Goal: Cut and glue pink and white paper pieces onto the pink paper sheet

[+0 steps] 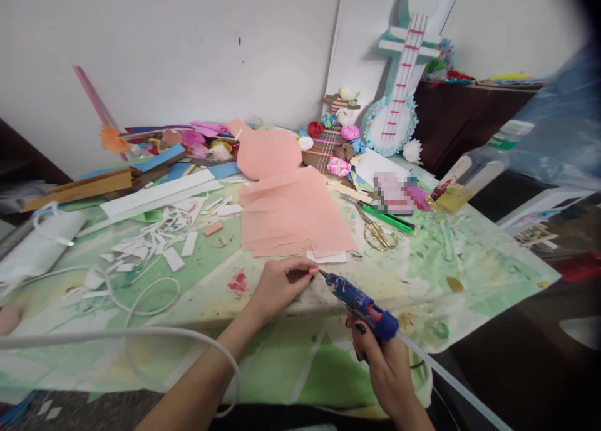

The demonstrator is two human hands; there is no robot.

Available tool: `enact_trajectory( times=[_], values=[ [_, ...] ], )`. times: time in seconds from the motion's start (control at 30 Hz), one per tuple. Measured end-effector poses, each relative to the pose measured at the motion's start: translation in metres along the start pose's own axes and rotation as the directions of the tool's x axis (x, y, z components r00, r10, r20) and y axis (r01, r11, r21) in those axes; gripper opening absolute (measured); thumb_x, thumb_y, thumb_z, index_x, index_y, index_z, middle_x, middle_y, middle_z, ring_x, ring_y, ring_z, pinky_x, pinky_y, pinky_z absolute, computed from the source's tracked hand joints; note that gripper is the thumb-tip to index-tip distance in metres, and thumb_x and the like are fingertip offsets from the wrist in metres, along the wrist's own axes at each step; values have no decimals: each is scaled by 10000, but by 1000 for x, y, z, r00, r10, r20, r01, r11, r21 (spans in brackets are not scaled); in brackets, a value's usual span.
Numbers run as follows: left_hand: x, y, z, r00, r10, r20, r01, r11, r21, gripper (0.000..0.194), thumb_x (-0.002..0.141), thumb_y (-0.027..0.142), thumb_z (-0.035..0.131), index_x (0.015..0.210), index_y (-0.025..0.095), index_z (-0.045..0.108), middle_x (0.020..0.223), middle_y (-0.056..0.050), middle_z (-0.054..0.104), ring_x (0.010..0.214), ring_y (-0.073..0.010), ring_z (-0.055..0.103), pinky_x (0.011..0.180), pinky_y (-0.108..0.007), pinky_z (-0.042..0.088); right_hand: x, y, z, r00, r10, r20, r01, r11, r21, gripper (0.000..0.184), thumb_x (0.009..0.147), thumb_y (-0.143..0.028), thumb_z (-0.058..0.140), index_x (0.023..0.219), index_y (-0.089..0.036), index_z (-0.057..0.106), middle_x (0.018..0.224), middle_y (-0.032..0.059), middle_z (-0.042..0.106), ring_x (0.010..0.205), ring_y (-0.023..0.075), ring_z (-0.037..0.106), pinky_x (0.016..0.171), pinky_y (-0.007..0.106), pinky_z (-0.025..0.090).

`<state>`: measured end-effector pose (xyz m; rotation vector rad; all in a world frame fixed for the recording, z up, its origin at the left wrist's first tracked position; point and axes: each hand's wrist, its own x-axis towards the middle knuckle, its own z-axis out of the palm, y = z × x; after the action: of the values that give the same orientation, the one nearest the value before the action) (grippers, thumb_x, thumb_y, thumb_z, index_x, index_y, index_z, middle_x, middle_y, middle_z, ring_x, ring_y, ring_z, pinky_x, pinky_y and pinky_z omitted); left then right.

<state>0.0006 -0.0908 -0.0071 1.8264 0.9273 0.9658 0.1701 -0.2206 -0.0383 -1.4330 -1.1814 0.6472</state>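
Glue stick [453, 381], stained tablecloth [399, 287], wall [188, 49]

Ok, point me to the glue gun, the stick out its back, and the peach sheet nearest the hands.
Glue gun [361, 301]: head view, blue body.
Stick [451, 377]: head view, along its exposed length.
Peach sheet [295, 215]: head view, middle of its face.

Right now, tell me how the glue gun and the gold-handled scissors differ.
The glue gun is mostly blue; the scissors have gold-coloured handles. The right hand grips the glue gun, while the scissors lie on the table. Both are hand tools.
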Motion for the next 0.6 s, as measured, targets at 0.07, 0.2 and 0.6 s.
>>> enact_trajectory(
  times=[0.07,0.2,0.6],
  values=[
    [0,1,0,1000,-4,-1,4,1000,1,146,803,192,620,885,158,735,873,-62,759,802,-171,704,793,-286,567,-1,4,0,998,59,22,-60,996,69,329,873,-445,541,864,-129,636,544,-9,488,478,122,446,438,238,393],
    [0,1,-2,1000,-6,-10,6,1000,29,134,790,184,634,863,160,744,864,-58,762,797,-177,704,788,-285,561,-2,9,-4,993,114,43,-120,969,216,287,888,-410,535,888,-135,618,591,-3,503,471,102,424,438,236,374],
    [-2,-1,-2,999,39,-4,-39,997,72,132,786,163,615,841,171,735,848,-47,763,783,-181,712,777,-295,571,-1,-5,-11,995,78,-60,-43,894,447,240,920,-369,481,883,-161,593,585,6,514,460,110,445,423,243,350]
  ],
)
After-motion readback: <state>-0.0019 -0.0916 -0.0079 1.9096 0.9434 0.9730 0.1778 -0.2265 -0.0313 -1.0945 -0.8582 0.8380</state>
